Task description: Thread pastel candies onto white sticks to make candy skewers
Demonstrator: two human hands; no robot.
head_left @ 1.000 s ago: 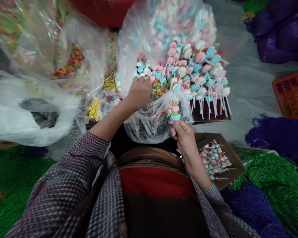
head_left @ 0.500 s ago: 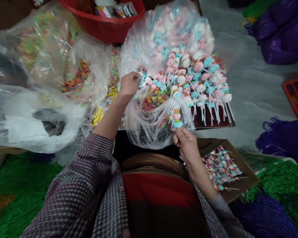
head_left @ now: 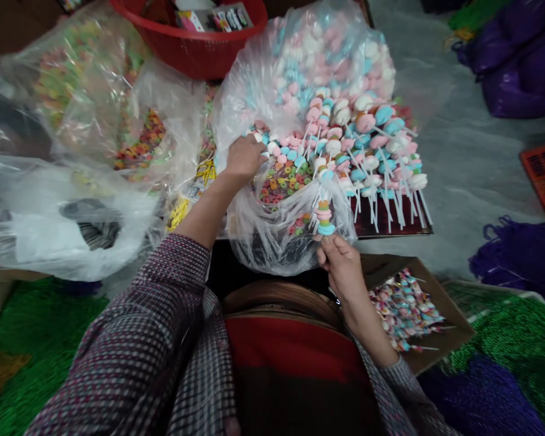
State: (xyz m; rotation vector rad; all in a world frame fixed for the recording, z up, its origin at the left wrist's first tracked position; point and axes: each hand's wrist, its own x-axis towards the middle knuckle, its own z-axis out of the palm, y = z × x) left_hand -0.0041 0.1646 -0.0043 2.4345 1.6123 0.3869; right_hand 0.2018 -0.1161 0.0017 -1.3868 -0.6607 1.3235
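Note:
My right hand (head_left: 343,260) pinches a candy skewer (head_left: 324,219) from below, near the table's front edge. On it are a blue piece at the bottom and pink, green and orange pieces above. The part in my fingers is hidden. My left hand (head_left: 246,158) reaches down at the left side of the loose pink, white and blue marshmallows (head_left: 287,151), fingers bent and apart, tips partly hidden. Just below lie small ring candies (head_left: 279,184) in a clear plastic bag (head_left: 272,242). Finished-looking marshmallow skewers (head_left: 372,142) on white sticks are heaped to the right.
A red basket (head_left: 191,51) stands at the back. Large clear bags of gummy candy (head_left: 72,79) fill the left. Yellow ties (head_left: 178,213) lie beside them. A cardboard box (head_left: 449,339) of wrapped skewers sits at my right, near green and purple strands (head_left: 513,333).
My left hand has moved slightly down and turned over, from a closed pinch to bent fingers apart over the marshmallows. My right hand keeps the skewer in nearly the same place.

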